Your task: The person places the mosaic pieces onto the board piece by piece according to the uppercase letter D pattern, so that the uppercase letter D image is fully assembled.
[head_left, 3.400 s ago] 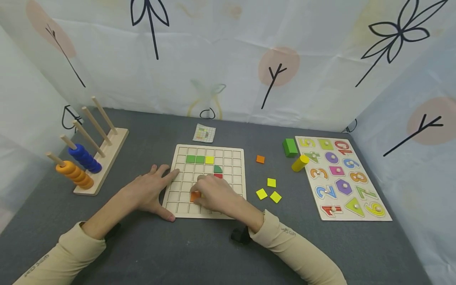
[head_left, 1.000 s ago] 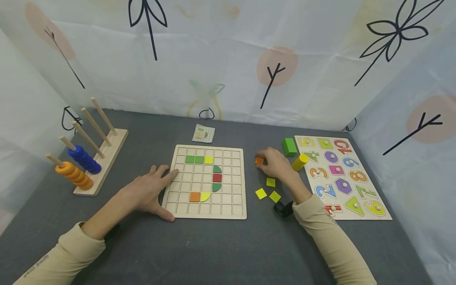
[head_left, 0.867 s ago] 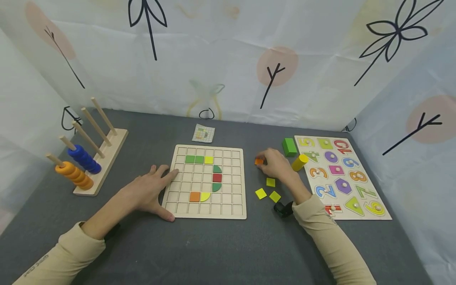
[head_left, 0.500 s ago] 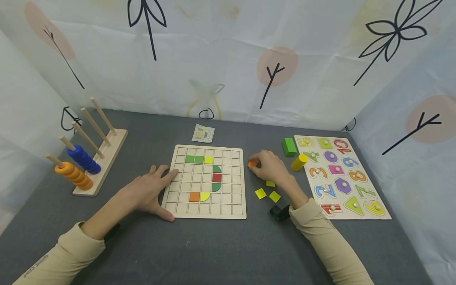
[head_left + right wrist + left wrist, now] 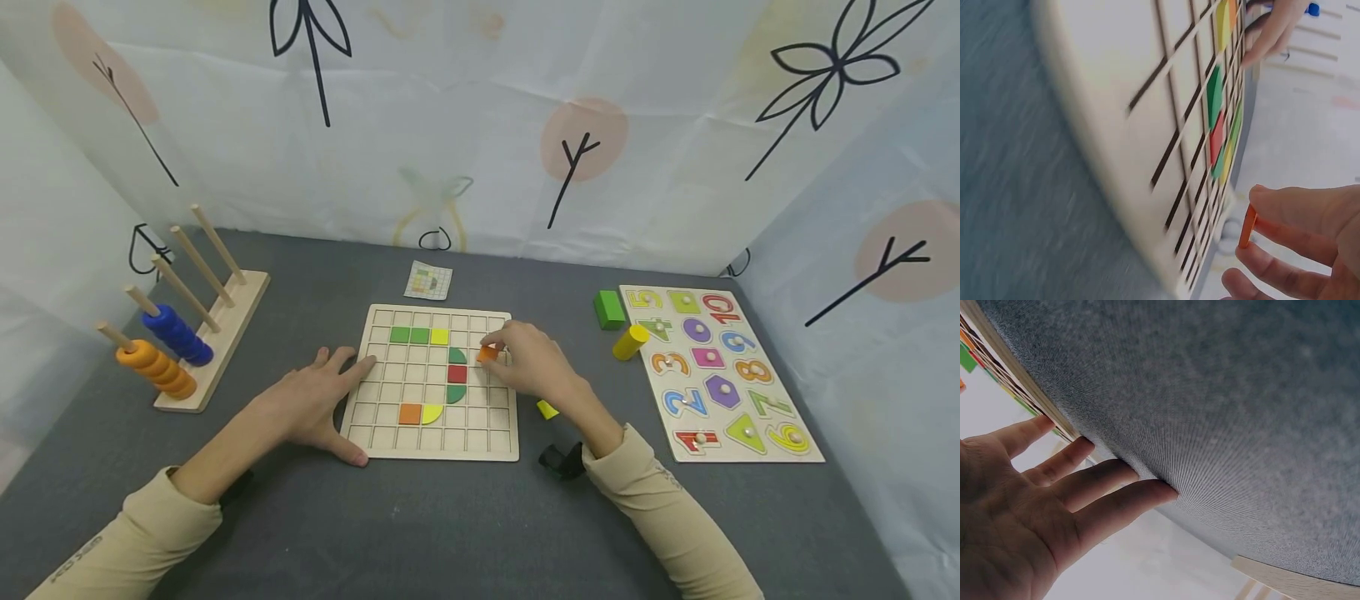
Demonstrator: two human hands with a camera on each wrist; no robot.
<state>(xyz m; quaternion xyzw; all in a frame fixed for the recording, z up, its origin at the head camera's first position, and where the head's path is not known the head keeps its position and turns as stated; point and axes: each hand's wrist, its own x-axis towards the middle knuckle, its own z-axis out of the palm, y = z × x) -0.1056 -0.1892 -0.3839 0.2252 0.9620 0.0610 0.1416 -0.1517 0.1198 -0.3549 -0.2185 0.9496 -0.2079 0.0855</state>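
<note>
Our right hand [image 5: 534,364] has the orange square tile [image 5: 487,353] pinched by its edges between thumb and fingertips, hovering just over the right-hand part of the wooden grid board [image 5: 390,442], beside the green quarter-round piece [image 5: 458,357] and the red square [image 5: 457,374]. In the right wrist view the tile [image 5: 1247,226] shows edge-on, thin and flat, so we judge it light and stiff, smooth-faced and apt to slip if gripped on its faces. Opposite edges are the place to hold it, as we do now. Our left hand [image 5: 318,400] lies flat with fingers spread, pressing on the grey felt mat [image 5: 450,533] and the board's left rim. Outward, a yellow tile [image 5: 547,409] peeks out past our wrist, then a green block [image 5: 610,309] and yellow cylinder [image 5: 631,342].
</note>
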